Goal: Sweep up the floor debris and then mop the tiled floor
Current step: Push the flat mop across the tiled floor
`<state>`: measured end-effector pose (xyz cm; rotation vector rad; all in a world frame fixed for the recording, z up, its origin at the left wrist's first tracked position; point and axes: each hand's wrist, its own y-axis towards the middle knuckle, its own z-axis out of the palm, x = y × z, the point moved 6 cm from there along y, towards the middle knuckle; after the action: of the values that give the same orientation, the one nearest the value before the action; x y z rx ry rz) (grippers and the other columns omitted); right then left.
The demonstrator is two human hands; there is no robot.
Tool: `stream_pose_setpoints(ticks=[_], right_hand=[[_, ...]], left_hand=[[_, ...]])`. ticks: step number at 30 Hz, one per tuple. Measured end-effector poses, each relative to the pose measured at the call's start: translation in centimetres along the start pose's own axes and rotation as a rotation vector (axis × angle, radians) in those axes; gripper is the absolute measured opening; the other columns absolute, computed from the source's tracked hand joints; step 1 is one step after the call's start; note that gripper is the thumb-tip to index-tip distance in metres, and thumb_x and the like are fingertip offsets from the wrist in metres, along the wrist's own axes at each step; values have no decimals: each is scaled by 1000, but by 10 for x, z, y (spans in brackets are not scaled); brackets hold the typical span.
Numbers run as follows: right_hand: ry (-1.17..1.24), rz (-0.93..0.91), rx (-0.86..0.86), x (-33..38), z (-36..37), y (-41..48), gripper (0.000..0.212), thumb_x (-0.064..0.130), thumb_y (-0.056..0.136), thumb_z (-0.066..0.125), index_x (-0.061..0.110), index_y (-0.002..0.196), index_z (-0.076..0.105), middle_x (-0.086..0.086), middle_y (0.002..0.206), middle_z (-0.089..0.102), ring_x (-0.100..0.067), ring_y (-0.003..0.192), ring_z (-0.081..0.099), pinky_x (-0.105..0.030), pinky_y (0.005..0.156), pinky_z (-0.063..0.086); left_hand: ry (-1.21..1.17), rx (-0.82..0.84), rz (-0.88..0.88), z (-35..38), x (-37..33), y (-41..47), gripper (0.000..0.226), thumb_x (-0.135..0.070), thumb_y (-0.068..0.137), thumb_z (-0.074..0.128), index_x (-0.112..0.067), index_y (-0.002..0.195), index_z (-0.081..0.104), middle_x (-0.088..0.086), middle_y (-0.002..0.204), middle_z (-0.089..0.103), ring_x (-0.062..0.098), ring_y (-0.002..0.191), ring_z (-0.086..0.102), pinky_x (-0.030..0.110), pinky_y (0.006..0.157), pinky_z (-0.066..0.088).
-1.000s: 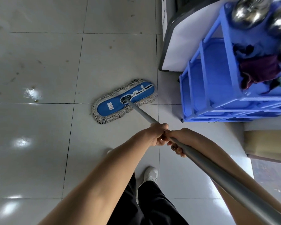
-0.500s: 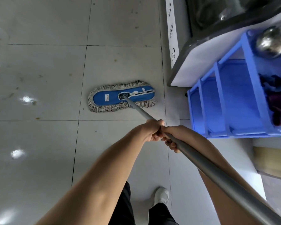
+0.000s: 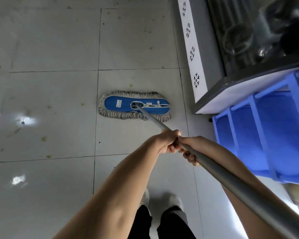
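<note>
Grey tiled floor (image 3: 41,49) carries yellowish specks (image 3: 43,138). Left of the blue rack (image 3: 266,135), near it, the mop head (image 3: 135,107) lies flat. The left hand (image 3: 167,142) and right hand (image 3: 195,145) touch, both wrapped round the handle (image 3: 231,179). Long overlapping passes away from the rack should lift the specks.

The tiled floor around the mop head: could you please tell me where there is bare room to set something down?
Open tiles lie left of the mop head and ahead of it, speckled with debris. The right is crowded: the cabinet and blue rack leave only a narrow strip.
</note>
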<state>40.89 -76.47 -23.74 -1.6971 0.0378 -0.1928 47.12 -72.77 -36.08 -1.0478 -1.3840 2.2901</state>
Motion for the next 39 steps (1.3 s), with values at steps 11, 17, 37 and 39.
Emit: stream_pose_setpoints(ticks=[11, 17, 37, 39], right_hand=[[42, -9, 36, 135, -60, 30, 50, 44, 97, 41, 8, 63, 38, 1, 28, 35, -6, 17, 28, -4, 28, 22], [11, -25, 48, 225, -82, 53, 51, 43, 98, 39, 9, 61, 36, -1, 51, 32, -6, 15, 26, -3, 28, 20], [61, -116, 73, 502, -78, 106, 48, 43, 99, 37, 9, 65, 38, -2, 58, 33, -6, 16, 30, -4, 28, 23], [66, -108, 71, 510, -79, 103, 48, 42, 99, 37, 8, 65, 39, -2, 58, 33, -6, 16, 30, -4, 28, 23]], left_hand=[[-58, -14, -43, -40, -129, 52, 31, -21, 96, 34, -10, 67, 38, 4, 33, 45, 8, 27, 36, 14, 29, 24], [-68, -67, -51, -79, -208, 84, 32, -19, 97, 33, -12, 66, 35, 6, 34, 47, 9, 28, 34, 15, 30, 23], [-37, -86, -18, -256, -426, 162, 34, -21, 97, 35, -10, 65, 36, 6, 34, 47, 8, 26, 33, 14, 27, 25], [-28, -67, -15, -259, -432, 162, 34, -20, 96, 35, -10, 64, 35, 6, 33, 47, 8, 25, 32, 14, 27, 25]])
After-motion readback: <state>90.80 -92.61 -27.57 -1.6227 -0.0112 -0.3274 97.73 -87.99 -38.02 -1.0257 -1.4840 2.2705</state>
